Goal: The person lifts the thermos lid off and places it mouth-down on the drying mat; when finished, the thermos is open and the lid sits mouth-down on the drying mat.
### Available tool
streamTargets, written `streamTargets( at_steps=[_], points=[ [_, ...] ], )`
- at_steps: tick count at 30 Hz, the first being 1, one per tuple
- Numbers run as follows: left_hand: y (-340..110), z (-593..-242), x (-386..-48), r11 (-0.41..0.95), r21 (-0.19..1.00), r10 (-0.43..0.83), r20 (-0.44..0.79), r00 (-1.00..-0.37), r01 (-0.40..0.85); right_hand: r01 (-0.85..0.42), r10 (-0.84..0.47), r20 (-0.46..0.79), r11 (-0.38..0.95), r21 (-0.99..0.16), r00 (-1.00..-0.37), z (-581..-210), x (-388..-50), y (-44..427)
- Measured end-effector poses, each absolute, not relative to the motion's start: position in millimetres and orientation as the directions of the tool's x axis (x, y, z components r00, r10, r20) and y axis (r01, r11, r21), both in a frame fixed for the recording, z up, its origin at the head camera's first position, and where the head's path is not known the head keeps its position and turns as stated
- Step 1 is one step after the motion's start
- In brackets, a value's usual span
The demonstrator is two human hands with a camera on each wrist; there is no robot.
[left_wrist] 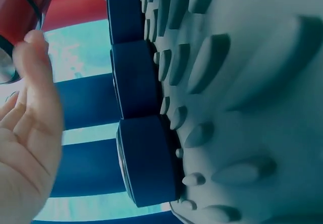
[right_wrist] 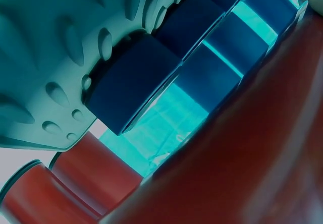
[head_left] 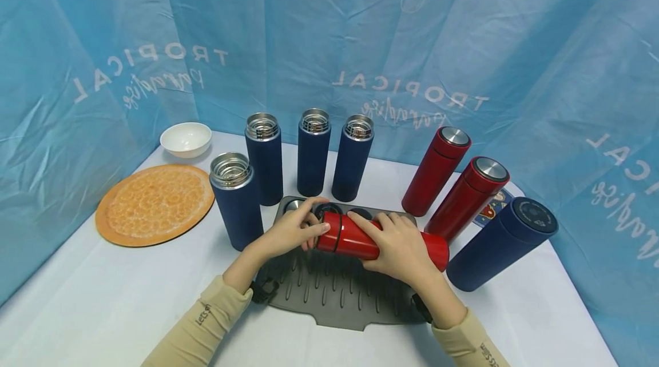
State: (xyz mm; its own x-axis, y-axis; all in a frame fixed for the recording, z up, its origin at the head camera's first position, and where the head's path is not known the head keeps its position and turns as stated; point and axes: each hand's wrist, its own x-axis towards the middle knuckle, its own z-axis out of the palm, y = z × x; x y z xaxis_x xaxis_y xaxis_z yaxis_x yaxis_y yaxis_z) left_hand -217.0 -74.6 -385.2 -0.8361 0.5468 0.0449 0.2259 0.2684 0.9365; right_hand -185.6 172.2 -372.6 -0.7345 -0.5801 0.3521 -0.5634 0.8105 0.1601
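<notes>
Two bare hands are holding one red bottle (head_left: 355, 241): the right hand (head_left: 404, 247) is gripping its body, fingers wrapping over the top, while the left hand (head_left: 288, 232) is pinching the cap end between thumb and fingers. The bottle is lying sideways in mid-grasp, above a gray ridged tray (head_left: 334, 312), cap toward the left. Along the tray's far side, several dark blue caps (left_wrist: 149, 161) are standing in a row. Beyond and left of the tray, four navy bottles (head_left: 265, 170) are standing upright, showing bare steel mouths. To the right, two capped red bottles (head_left: 437, 172) are standing near one capped navy bottle (head_left: 491, 247); a patterned card (head_left: 491, 207) is lying partly hidden behind them. Farther left, one pizza-print round board (head_left: 154, 204) is lying flat, and one white bowl (head_left: 185, 147) is sitting just behind it. Blue printed curtains (head_left: 334, 24) are hanging around the white table (head_left: 62, 304).
</notes>
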Motion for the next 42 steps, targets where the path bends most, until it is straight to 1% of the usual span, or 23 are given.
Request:
streamTargets(
  at_steps=[3,9,13,17,27,38,42],
  points=[
    [-76.8,-385.6,-216.3,0.241,0.935,0.569,0.081,-0.818,0.261,-0.564,-0.580,0.359,0.810,0.161,-0.731,-371.5,-185.3,172.5],
    [-79.9,-388.5,-214.5,0.122,0.931,0.644,0.189,-0.742,0.343,-0.559,-0.576,0.355,0.813,0.160,-0.736,-371.7,-184.9,172.7],
    [-79.6,-388.8,-214.3,0.112,0.925,0.648,0.209,-0.733,0.363,-0.558,-0.575,0.347,0.815,0.158,-0.741,-371.8,-185.0,172.1],
    [-78.6,-388.4,-215.2,0.122,0.924,0.639,0.207,-0.741,0.363,-0.555,-0.572,0.351,0.816,0.159,-0.741,-372.2,-185.5,172.3],
    [-76.7,-388.3,-215.5,0.124,0.948,0.613,0.160,-0.774,0.294,-0.550,-0.563,0.352,0.822,0.146,-0.748,-372.2,-184.9,172.9],
    [-75.4,-386.2,-214.3,0.256,0.922,0.547,0.109,-0.830,0.289,-0.560,-0.574,0.357,0.815,0.153,-0.737,-372.5,-185.0,173.1],
    [-74.3,-387.1,-215.0,0.276,0.916,0.534,0.105,-0.839,0.290,-0.566,-0.577,0.358,0.811,0.147,-0.734,-372.7,-184.6,172.4]
  ],
)
